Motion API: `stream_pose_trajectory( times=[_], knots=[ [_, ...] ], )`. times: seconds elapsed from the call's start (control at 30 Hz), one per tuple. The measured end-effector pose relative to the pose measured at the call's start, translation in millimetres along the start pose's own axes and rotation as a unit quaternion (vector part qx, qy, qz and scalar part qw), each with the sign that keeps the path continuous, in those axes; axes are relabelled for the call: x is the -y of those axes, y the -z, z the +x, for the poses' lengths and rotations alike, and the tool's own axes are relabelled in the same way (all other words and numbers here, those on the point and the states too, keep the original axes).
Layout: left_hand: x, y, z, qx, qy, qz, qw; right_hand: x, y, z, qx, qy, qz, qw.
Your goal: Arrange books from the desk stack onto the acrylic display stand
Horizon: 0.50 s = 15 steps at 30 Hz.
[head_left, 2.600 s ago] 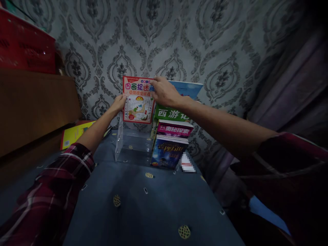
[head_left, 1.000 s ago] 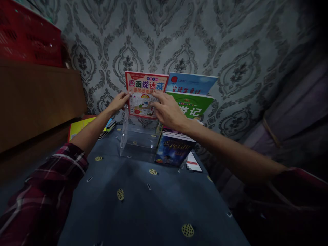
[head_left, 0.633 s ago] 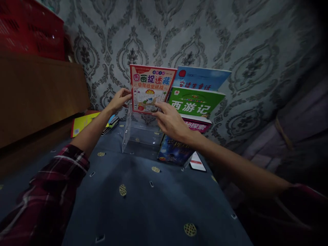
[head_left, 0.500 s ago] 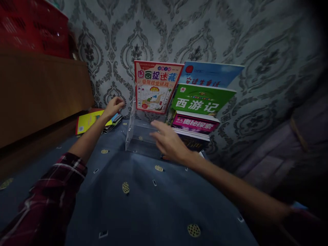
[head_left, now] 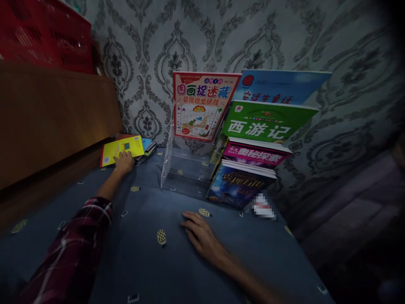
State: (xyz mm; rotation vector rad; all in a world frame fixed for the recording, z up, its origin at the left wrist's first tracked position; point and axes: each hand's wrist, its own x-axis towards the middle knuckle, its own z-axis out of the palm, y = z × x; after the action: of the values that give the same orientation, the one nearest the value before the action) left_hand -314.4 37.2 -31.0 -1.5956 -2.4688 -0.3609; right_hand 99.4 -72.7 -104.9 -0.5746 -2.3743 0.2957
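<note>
Left hand [head_left: 124,162] lies open-fingered on the yellow book [head_left: 122,148] topping the stack just beyond it, right hand [head_left: 200,233] flat and empty on the surface [head_left: 177,261]; pinch the near edge, lift 1 only.

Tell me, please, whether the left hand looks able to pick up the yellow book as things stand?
Probably yes: the left hand already rests on the yellow book's near edge, atop the pile, with nothing between them.

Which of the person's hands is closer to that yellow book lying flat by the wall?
Left. The left hand touches the yellow book; the right hand rests far off.
</note>
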Motion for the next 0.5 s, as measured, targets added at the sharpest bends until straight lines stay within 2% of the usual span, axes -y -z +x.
stream_pose_trajectory(
  times=[0.23, 0.37, 0.5],
  knots=[
    [-7.0, -5.0, 10.4, 0.001, -0.008, 0.084, 0.996, -7.8, -2.8, -1.5, 0.018, -0.021, 0.014, 1.0],
    [-3.8, 4.1, 12.4, 0.036, -0.054, 0.109, 0.992, -9.4, -4.7, -3.3, 0.013, -0.016, 0.015, 1.0],
    [9.9, 13.0, -0.3, 0.063, -0.095, 0.129, 0.985, -7.6, -3.5, -1.8, 0.007, -0.004, 0.019, 1.0]
  ],
)
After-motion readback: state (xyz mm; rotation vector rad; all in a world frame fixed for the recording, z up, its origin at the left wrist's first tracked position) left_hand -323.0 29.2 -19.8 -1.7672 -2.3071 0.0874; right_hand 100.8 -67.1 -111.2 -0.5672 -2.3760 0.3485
